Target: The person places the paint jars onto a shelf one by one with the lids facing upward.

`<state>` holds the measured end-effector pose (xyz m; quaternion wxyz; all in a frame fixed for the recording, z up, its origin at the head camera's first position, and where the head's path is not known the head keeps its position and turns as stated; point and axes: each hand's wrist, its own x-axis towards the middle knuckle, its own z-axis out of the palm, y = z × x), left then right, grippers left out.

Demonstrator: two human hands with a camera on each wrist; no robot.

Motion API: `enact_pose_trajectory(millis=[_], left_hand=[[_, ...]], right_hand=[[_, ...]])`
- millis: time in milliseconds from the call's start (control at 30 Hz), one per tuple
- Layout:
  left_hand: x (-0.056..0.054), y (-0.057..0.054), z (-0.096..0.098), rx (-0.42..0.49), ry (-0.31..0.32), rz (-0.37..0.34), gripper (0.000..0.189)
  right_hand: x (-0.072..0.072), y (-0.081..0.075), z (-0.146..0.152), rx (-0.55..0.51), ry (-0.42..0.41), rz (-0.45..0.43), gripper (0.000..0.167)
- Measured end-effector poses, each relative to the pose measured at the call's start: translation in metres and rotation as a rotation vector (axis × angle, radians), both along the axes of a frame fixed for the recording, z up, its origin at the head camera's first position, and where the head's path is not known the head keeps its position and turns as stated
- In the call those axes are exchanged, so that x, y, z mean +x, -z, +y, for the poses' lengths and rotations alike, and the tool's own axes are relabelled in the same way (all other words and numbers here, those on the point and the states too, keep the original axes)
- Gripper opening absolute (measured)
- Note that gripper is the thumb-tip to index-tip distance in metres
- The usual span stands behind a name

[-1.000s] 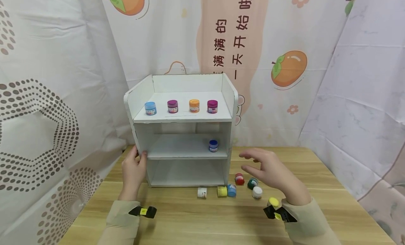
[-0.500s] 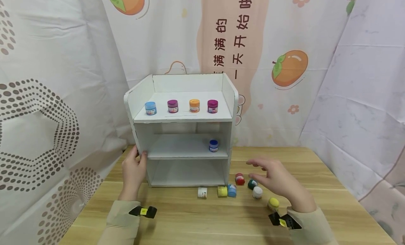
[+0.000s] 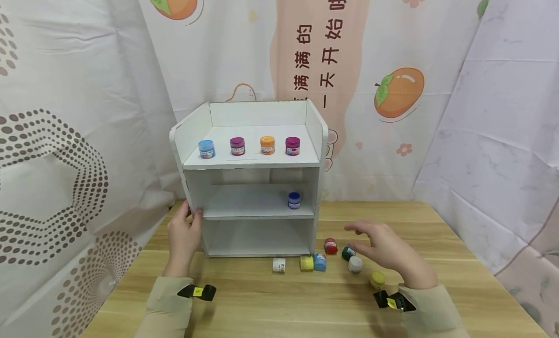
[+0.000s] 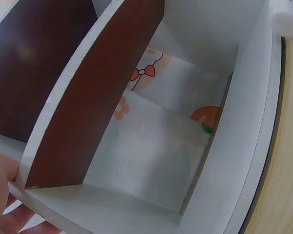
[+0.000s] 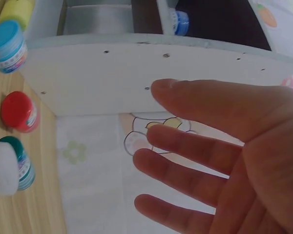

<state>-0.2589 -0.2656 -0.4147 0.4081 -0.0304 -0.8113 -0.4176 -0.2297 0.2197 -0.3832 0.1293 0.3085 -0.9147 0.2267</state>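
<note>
A white three-level shelf unit (image 3: 251, 166) stands on the wooden table. My left hand (image 3: 183, 236) grips its left side panel, the thumb at the front edge and the fingers round the outside, as the left wrist view also shows. Off the unit's right side, my right hand (image 3: 384, 243) hovers with fingers spread and nothing in them. Near that hand lie a dark green paint jar (image 3: 348, 252), a red jar (image 3: 330, 246) and a white jar (image 3: 355, 265). A yellow jar (image 3: 377, 280) is by the right wrist.
Light blue (image 3: 207, 149), purple (image 3: 238, 146), orange (image 3: 268, 145) and magenta (image 3: 292, 146) jars line the top board. A dark blue jar (image 3: 294, 201) sits on the middle board. White (image 3: 278, 265), yellow (image 3: 306, 263) and light blue (image 3: 320, 262) jars lie before the unit. Curtains hang behind.
My right hand has drawn away from the shelf unit, to the right and slightly down, uncovering more of the yellow jar by the wrist. My left hand keeps its grip in the same place.
</note>
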Motion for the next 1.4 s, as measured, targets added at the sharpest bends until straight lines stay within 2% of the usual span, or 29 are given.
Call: enact_pose_trajectory(millis=[167,600,867,1033,1400], left_hand=[[0.000,0.001,0.000,0.001,-0.003,-0.004,0.036],[0.000,0.000,0.000,0.004,0.014,0.009,0.036],[-0.001,0.001,-0.001,0.012,0.019,0.009,0.036],[-0.001,0.001,-0.001,0.016,0.011,-0.007,0.037],[0.000,0.000,0.000,0.014,0.014,-0.004,0.036]], right_hand=[[-0.006,0.005,0.004,0.031,-0.020,-0.086,0.033],[-0.018,0.031,0.010,0.067,0.010,-0.316,0.030],[-0.022,0.042,0.012,0.084,0.002,-0.356,0.023],[-0.022,0.045,0.011,0.081,0.022,-0.402,0.022],[-0.023,0.047,0.011,0.080,0.021,-0.419,0.019]])
